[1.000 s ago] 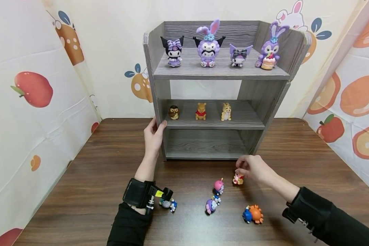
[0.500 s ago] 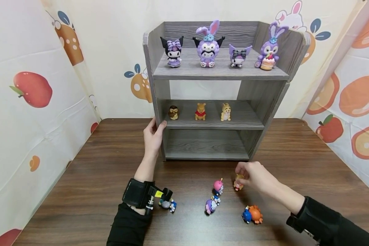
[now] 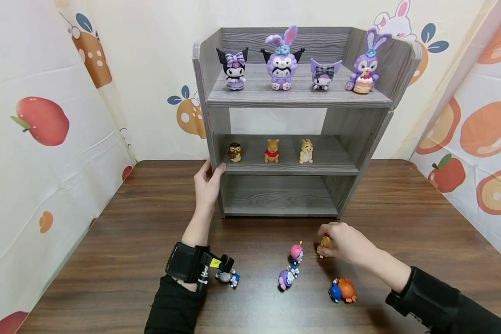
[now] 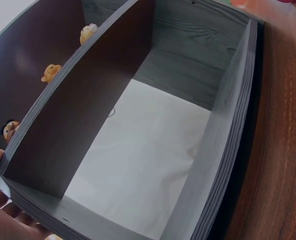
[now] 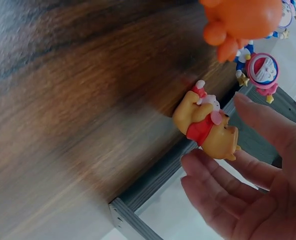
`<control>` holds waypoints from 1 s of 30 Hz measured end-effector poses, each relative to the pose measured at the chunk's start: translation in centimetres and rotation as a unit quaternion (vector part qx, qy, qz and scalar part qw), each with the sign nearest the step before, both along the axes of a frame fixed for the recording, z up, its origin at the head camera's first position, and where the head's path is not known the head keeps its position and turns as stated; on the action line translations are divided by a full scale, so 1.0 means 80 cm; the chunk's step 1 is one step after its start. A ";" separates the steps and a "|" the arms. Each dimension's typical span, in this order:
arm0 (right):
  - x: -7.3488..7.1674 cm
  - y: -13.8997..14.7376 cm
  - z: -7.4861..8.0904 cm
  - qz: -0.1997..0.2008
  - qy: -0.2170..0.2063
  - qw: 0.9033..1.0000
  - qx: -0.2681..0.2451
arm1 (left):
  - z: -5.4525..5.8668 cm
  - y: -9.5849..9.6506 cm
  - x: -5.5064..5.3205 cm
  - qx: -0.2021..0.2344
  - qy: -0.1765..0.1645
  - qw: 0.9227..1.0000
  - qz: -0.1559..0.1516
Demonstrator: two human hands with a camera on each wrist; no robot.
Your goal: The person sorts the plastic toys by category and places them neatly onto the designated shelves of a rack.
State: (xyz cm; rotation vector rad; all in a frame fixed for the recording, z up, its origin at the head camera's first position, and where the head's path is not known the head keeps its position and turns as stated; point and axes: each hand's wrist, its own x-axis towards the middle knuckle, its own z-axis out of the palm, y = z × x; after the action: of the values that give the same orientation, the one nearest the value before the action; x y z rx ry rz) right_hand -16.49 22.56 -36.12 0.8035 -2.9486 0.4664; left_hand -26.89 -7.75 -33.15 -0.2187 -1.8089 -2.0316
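My left hand (image 3: pixel 207 188) grips the left side of a grey wooden display shelf (image 3: pixel 292 169), thumb at the front and fingers behind the panel. In the left wrist view, the hand (image 4: pixel 7 215) is partly cut off at the shelf's corner. My right hand (image 3: pixel 346 241) is around a small Winnie-the-Pooh figurine (image 3: pixel 326 242) on the table, before the shelf. The right wrist view shows the figurine (image 5: pixel 208 125) in a red shirt with a small pink figure against it. Its thumb stands apart from the figurine; the other fingers lie beside its head.
Purple figurines (image 3: pixel 282 69) line the top tier. An owl (image 3: pixel 235 152), a Pooh (image 3: pixel 272 150) and a rabbit figurine (image 3: pixel 306 151) occupy the middle tier. On the table lie an orange crab-like toy (image 3: pixel 346 290), a pink-capped figurine (image 3: pixel 296 252), a purple one (image 3: pixel 285 279) and others.
My right hand has drawn slightly away from the shelf, and the Pooh figurine has shifted a little nearer and turned. The left hand keeps its hold on the shelf.
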 end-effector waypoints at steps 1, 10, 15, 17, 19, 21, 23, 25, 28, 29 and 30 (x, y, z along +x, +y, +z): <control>0.001 -0.001 0.000 -0.005 0.001 1.000 0.006 | 0.000 0.000 0.000 0.001 0.001 1.000 0.000; 0.000 -0.005 -0.001 -0.003 0.014 1.000 0.020 | 0.000 0.001 0.000 0.004 -0.004 1.000 -0.003; -0.004 -0.005 0.003 0.023 0.014 1.000 0.015 | 0.001 -0.001 0.001 0.003 -0.005 1.000 -0.002; -0.004 -0.005 0.008 0.040 0.019 0.999 0.019 | 0.002 -0.001 0.001 0.002 -0.004 1.000 -0.001; -0.005 -0.005 0.014 0.055 0.023 0.998 0.021 | 0.002 -0.001 0.001 0.001 -0.004 1.000 0.001; -0.005 -0.004 0.024 0.065 0.031 0.997 0.025 | 0.002 -0.001 0.001 -0.001 -0.006 1.000 0.003; -0.005 -0.004 0.036 0.066 0.038 0.997 0.027 | 0.002 -0.002 0.001 -0.003 -0.008 1.000 0.003; -0.004 -0.003 0.049 0.063 0.044 0.997 0.031 | 0.002 -0.001 0.001 -0.003 -0.009 1.000 0.002; -0.003 -0.003 0.072 0.063 0.054 0.996 0.037 | 0.002 0.000 0.001 0.000 -0.007 1.000 -0.001; -0.002 -0.003 0.080 0.062 0.056 0.996 0.039 | 0.002 0.000 0.002 0.000 -0.006 1.000 -0.001; -0.002 -0.003 0.087 0.062 0.059 0.995 0.043 | 0.002 0.000 0.002 0.001 -0.005 1.000 -0.003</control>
State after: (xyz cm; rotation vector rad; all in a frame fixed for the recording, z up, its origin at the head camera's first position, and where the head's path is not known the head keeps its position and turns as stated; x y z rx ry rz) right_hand -16.67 22.30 -29.13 0.9922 -2.8376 0.2891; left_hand -26.73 -7.73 -32.98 -0.2145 -1.8128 -2.0423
